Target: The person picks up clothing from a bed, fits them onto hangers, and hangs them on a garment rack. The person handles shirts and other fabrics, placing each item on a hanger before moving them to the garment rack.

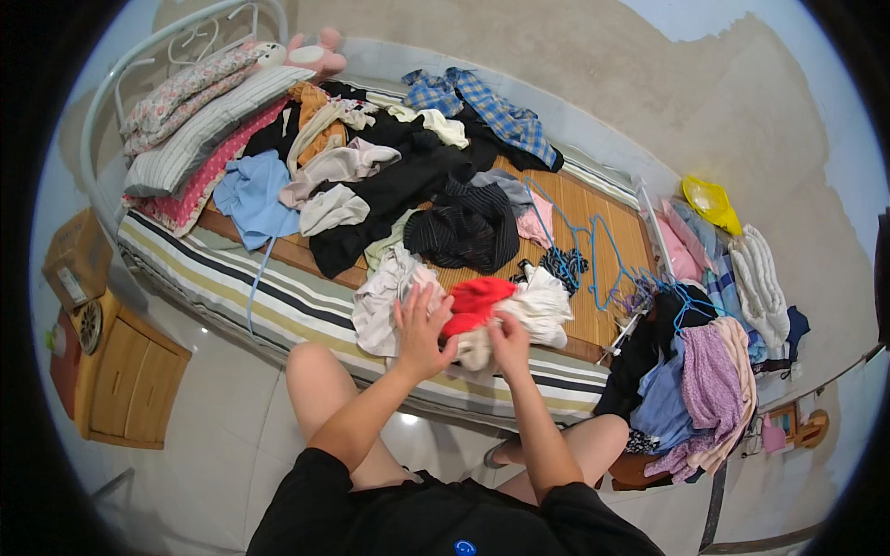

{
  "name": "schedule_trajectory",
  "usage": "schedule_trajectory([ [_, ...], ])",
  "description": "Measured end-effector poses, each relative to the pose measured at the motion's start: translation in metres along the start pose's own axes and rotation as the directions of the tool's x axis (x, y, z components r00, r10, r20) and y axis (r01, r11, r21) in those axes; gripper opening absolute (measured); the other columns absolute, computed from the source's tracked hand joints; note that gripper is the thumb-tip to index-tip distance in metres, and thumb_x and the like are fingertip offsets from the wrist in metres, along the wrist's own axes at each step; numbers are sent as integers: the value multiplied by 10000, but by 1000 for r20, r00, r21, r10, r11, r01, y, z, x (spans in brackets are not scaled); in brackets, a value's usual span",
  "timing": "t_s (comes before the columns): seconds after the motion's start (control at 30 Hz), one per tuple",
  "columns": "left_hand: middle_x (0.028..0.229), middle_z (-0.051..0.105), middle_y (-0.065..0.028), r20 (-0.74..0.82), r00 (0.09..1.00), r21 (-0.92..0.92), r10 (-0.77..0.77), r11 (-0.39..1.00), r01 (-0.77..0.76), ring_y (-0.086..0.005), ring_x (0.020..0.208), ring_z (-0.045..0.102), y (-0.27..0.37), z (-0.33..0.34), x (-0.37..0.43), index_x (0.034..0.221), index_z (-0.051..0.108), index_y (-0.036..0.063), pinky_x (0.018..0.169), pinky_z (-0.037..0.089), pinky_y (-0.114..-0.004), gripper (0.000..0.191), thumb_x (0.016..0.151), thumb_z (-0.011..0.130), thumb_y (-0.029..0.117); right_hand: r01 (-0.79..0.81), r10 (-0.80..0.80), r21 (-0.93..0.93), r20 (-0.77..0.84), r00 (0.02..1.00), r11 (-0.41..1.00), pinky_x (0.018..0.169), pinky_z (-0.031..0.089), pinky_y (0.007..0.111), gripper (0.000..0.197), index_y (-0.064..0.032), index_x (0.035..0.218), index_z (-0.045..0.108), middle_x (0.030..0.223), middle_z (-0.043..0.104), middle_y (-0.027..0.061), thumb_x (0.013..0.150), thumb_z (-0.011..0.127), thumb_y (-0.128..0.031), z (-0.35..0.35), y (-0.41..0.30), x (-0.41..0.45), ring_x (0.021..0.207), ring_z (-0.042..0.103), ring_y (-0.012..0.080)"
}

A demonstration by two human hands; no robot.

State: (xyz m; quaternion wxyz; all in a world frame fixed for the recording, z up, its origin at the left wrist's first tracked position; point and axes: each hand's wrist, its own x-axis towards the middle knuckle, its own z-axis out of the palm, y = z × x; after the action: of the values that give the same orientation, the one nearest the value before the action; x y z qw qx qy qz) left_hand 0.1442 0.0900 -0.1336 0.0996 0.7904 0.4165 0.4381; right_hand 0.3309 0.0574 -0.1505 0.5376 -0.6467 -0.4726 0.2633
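My left hand has its fingers spread over the edge of a crumpled off-white garment, slightly blurred. Curled fingers of my right hand meet a small beige cloth and a white garment; whether they pinch any fabric is unclear. Between the two hands lies a bunched bright red cloth. Just beyond it is a black pinstriped garment.
Mixed clothes, including a light blue garment and a blue plaid shirt, cover much of the bed. Blue hangers lie on the wooden slat mat. More clothes hang over the bed's right end, including a purple garment.
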Motion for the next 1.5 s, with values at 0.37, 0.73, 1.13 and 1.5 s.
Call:
schedule_trajectory([
  [0.37,1381,310,-155,290,954,195,-83,980,26,-350,1336,179,-7,23,7,1165,545,183,980,169,-661,682,536,787,284,128,-268,-458,-257,928,880,980,350,381,849,10,1293,373,1244,465,216,624,788,-308,17,-6,192,1167,444,303],
  [0.73,1378,277,-212,-87,978,149,-187,969,199,-387,1206,314,-25,21,23,1345,301,63,950,264,-490,891,546,693,36,-11,-18,49,562,827,999,600,449,277,245,51,906,603,740,600,54,741,563,-126,130,-28,120,660,522,122],
  [1.13,1397,316,-124,63,969,209,-237,953,220,-322,1234,329,-27,29,26,1352,348,141,916,267,-554,958,489,766,137,558,-538,-269,153,829,785,802,430,400,251,-9,884,584,911,578,171,757,659,-213,152,-80,200,909,539,344],
  [1.5,1363,354,-129,42,978,194,-206,961,195,-320,1210,342,-36,26,21,1280,438,96,913,272,-553,755,568,685,132,511,-278,-613,439,854,602,820,459,471,403,-94,941,667,1152,488,97,715,689,-427,231,-42,225,1076,448,314],
])
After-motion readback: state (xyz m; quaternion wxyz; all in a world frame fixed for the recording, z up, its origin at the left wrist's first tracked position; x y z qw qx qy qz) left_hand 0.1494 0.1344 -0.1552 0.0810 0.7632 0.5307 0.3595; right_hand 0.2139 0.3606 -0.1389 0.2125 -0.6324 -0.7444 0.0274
